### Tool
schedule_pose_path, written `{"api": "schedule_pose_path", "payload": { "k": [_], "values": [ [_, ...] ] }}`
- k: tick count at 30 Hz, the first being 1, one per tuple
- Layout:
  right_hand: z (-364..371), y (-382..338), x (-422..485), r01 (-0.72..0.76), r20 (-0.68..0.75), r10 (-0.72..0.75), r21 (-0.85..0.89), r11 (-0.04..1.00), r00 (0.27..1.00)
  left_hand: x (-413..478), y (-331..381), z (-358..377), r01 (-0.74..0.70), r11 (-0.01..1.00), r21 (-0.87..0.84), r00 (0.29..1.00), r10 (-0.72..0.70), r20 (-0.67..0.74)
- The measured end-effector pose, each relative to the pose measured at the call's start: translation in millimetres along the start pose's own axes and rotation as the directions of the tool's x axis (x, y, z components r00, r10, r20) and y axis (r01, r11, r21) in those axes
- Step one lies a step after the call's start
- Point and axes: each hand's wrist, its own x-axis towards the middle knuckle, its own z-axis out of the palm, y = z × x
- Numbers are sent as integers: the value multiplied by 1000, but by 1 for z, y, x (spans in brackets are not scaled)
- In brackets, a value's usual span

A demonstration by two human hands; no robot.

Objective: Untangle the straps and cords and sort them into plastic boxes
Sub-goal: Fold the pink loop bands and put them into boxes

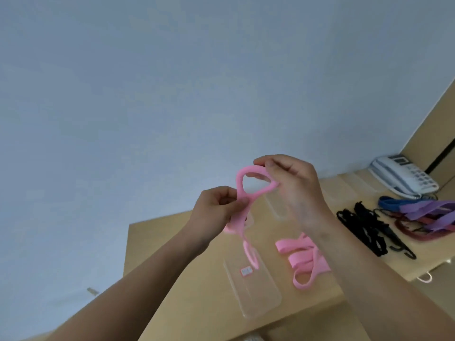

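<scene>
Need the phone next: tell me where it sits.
In the head view, the telephone sits far right on the table, behind the purple straps.

the pink strap (242, 190) looks like matt woven cloth - soft and smooth. the box (258, 291) at lower centre is clear glossy plastic, and the table (172, 242) under it is matt light wood.

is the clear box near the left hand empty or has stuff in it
Empty: the clear box shows only a small label; the pink strap hangs above it, held by both hands.
</scene>
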Motion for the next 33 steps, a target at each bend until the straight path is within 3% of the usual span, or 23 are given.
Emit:
{"api": "schedule_pose_path", "payload": {
  "k": [4,8,14,17,22,28,33],
  "values": [
    [1,-54,-7,144,49,-142,-45,989,989,-8,50,0,-144,988,-58,989,142,-32],
    [9,-78,-20,251,2,-265,-332,909,964,-26,83,7,-258,960,-112,966,260,4],
    [10,-84,-22,412,119,-425,-572,710,897,-44,84,10,-246,936,-253,966,259,21],
    [7,-85,-16,492,209,-465,-583,646,860,-46,86,13,-263,936,-234,965,258,-54],
    [-5,-87,-6,569,292,-493,-525,634,819,-40,93,28,-276,945,-174,954,247,-168],
    [-40,-86,13,591,520,-350,-426,685,780,-34,91,50,-283,954,-99,943,258,-212],
    [-55,-79,27,564,490,-337,-446,695,804,-27,89,68,-260,965,-8,927,247,-283]
  ]
}}
